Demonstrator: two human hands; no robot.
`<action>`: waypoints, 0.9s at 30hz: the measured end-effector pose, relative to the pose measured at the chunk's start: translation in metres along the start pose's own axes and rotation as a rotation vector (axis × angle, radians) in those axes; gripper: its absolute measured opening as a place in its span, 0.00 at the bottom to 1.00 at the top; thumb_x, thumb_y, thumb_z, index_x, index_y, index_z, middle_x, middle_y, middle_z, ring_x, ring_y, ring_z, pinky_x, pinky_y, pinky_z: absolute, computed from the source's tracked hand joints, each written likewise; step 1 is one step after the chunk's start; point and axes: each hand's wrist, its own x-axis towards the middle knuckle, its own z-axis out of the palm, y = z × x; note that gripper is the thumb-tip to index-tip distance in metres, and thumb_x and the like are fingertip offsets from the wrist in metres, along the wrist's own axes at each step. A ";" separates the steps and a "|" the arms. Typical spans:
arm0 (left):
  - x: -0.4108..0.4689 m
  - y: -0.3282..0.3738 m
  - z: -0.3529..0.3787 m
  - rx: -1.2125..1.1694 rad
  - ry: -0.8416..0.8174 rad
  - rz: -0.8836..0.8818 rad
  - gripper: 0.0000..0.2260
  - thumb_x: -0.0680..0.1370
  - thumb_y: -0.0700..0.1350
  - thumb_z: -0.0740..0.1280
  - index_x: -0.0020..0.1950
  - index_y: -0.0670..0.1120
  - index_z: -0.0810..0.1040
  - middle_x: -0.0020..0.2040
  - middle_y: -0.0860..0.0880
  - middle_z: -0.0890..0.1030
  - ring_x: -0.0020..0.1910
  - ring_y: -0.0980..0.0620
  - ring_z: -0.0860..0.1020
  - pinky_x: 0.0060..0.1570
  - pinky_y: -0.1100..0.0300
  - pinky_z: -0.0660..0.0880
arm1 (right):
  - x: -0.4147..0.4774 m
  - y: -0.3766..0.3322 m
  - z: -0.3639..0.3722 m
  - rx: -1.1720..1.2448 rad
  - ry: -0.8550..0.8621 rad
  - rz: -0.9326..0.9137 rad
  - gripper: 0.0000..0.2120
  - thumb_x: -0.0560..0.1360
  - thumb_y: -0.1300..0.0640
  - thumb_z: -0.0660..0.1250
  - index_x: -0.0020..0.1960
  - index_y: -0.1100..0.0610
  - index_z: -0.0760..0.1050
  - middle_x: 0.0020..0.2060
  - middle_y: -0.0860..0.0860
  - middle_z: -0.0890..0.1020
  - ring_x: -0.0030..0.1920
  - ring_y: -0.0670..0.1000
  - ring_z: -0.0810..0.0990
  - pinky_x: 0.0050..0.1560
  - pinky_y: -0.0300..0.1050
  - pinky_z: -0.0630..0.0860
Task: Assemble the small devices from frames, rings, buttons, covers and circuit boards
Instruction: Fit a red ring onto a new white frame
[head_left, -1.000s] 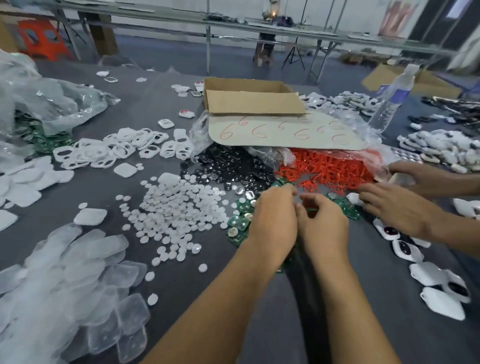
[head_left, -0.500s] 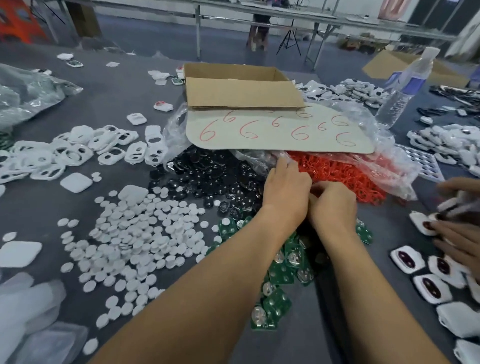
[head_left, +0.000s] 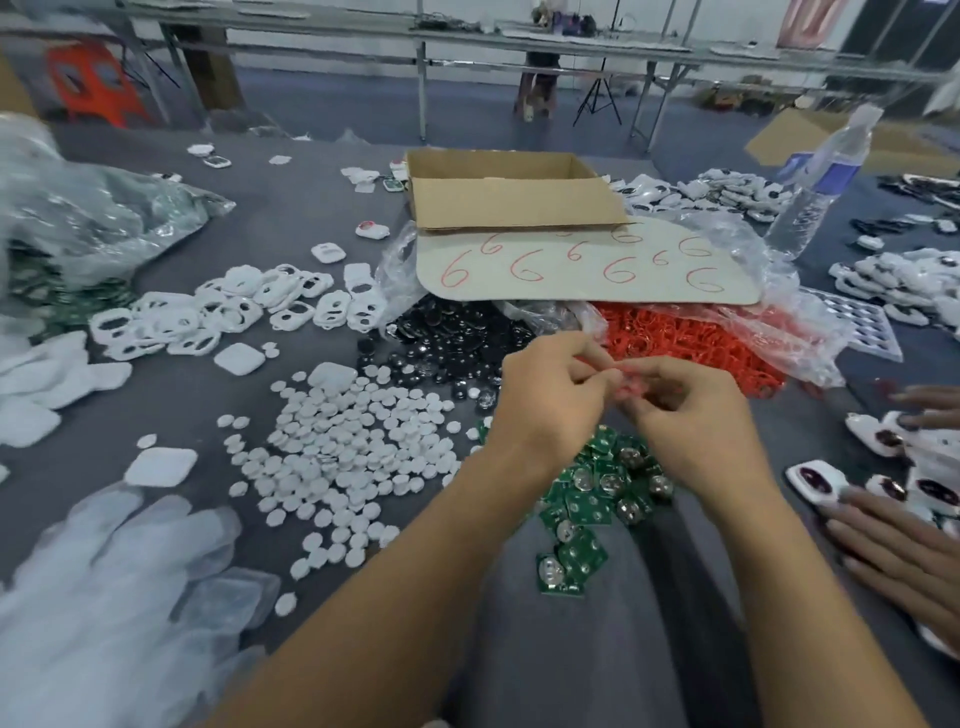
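Two bare hands meet above a grey worktop (head_left: 291, 218) strewn with device parts, the left hand (head_left: 550, 400) and right hand (head_left: 691, 415) brought fingertip to fingertip around a small red ring (head_left: 626, 382). Both grips are pressed nearly shut, thumb and forefingers of each pinching the ring from either side; motion blur hides exactly how the piece sits between them. The hands hover just in front of the heap of red rings (head_left: 685, 343), which spills from a clear plastic bag (head_left: 779, 317) below a cardboard sheet (head_left: 587, 265) scrawled with red sixes. Left of the red heap lie black buttons (head_left: 447, 343); nearer the camera from it, beneath the wrists, sits a cluster of green circuit boards (head_left: 582, 509). Further left of the rings, white round discs (head_left: 353, 447) spread across the worktop, with white frames (head_left: 208, 317) beyond them and translucent covers (head_left: 104, 571) at the near left edge. An open cardboard box (head_left: 509, 192) stands behind the sheet. Right of the red heap, another person's hands (head_left: 904, 551) rest among assembled white devices (head_left: 883, 473).
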 end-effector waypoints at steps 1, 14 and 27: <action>-0.012 0.002 -0.008 -0.018 0.024 0.022 0.04 0.77 0.40 0.75 0.43 0.46 0.83 0.30 0.53 0.83 0.31 0.53 0.81 0.31 0.59 0.77 | -0.009 -0.005 0.002 0.033 -0.022 -0.008 0.13 0.74 0.64 0.74 0.47 0.45 0.84 0.37 0.46 0.86 0.41 0.49 0.85 0.50 0.54 0.83; -0.179 -0.028 -0.101 -0.099 0.464 -0.012 0.10 0.73 0.37 0.77 0.44 0.52 0.87 0.41 0.59 0.87 0.42 0.61 0.85 0.45 0.70 0.78 | -0.160 -0.054 0.063 0.639 -0.300 -0.054 0.13 0.75 0.65 0.73 0.49 0.47 0.87 0.37 0.54 0.87 0.39 0.48 0.84 0.45 0.41 0.82; -0.242 -0.049 -0.101 -0.472 0.407 -0.065 0.06 0.72 0.44 0.76 0.48 0.49 0.87 0.46 0.48 0.88 0.48 0.52 0.86 0.49 0.66 0.78 | -0.210 -0.040 0.070 0.570 -0.270 -0.157 0.13 0.72 0.67 0.75 0.46 0.49 0.86 0.41 0.50 0.87 0.37 0.46 0.85 0.35 0.33 0.79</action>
